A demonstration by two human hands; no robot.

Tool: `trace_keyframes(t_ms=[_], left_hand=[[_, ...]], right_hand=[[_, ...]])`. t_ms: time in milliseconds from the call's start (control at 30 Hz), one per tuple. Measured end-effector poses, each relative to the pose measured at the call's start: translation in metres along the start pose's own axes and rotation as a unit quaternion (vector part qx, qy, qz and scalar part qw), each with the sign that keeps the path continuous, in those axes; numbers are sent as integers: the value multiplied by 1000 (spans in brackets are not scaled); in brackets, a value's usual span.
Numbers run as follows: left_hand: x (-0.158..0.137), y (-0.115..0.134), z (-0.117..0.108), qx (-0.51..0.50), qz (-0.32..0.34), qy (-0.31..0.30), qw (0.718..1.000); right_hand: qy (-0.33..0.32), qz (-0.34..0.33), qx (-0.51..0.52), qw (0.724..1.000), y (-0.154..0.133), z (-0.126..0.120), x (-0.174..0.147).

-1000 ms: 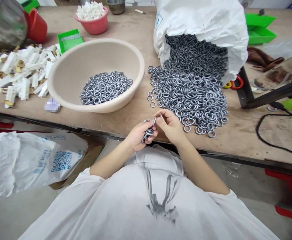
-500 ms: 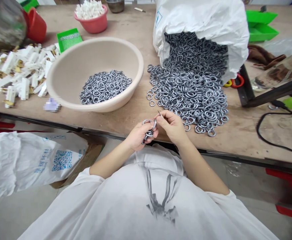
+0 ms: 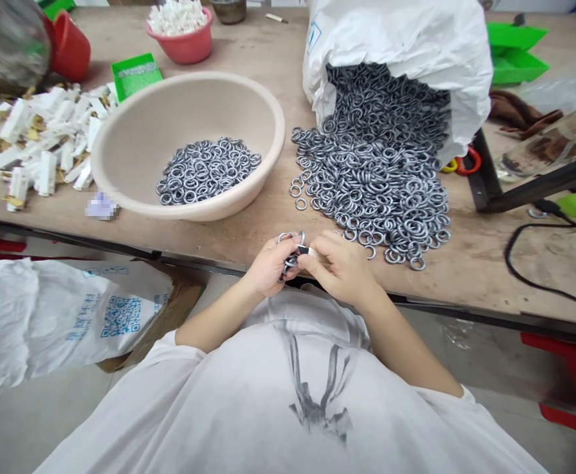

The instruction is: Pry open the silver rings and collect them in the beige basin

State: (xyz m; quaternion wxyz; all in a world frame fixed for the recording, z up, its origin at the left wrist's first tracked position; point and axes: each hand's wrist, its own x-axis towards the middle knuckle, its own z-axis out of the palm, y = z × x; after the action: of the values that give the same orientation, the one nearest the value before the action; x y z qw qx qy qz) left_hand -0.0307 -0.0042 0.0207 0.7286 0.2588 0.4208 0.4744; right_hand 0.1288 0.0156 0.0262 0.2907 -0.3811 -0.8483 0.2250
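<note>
My left hand is closed around several grey rings, one of them sticking up by the thumb. Opposite it, my right hand pinches a small flat blade-like piece, part dark and part pale, whose end meets the rings at my left fingertips. Both hands are at the table's front edge, close to my shirt. Just beyond my right hand spreads a heap of the same grey rings, spilling from a white sack. More rings lie in a large beige basin to the left.
White and brass-coloured parts are piled at the left, near a green tray. Behind are a red bowl of white pieces and a red cup. A black metal frame and a cable are at the right.
My right hand has turned and come closer to my left, so the flat face of the blade-like piece now shows against the rings. My left hand has hardly moved.
</note>
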Motion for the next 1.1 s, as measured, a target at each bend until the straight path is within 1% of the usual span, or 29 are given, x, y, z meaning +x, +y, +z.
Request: trace_keyframes(t_ms=[67, 233, 367, 533, 700, 800, 933, 1100], left_hand=[[-1, 0, -1, 10, -1, 1, 1000], [-3, -2, -2, 27, -4, -31, 999], [-3, -2, 0, 13, 8, -5, 1000], [-3, -1, 1, 6, 8, 1, 1000], [-4, -1, 2, 5, 3, 13, 1000], [-4, -1, 1, 8, 6, 4, 1000], [-3, -1, 0, 23, 7, -13, 1000], [-1, 0, -4, 31, -1, -1, 1000]], right_hand=[[6, -1, 13, 1000, 2, 0, 1], [25, 13, 35, 999, 3, -3, 1], [8, -2, 27, 1000, -2, -4, 0], [-6, -10, 10, 1000, -7, -5, -1], [-8, -16, 9, 1000, -7, -7, 0], [-18, -4, 22, 1000, -6, -6, 1], [-22, 27, 74, 997, -4, -2, 1], [-40, 87, 151, 984, -5, 5, 2]])
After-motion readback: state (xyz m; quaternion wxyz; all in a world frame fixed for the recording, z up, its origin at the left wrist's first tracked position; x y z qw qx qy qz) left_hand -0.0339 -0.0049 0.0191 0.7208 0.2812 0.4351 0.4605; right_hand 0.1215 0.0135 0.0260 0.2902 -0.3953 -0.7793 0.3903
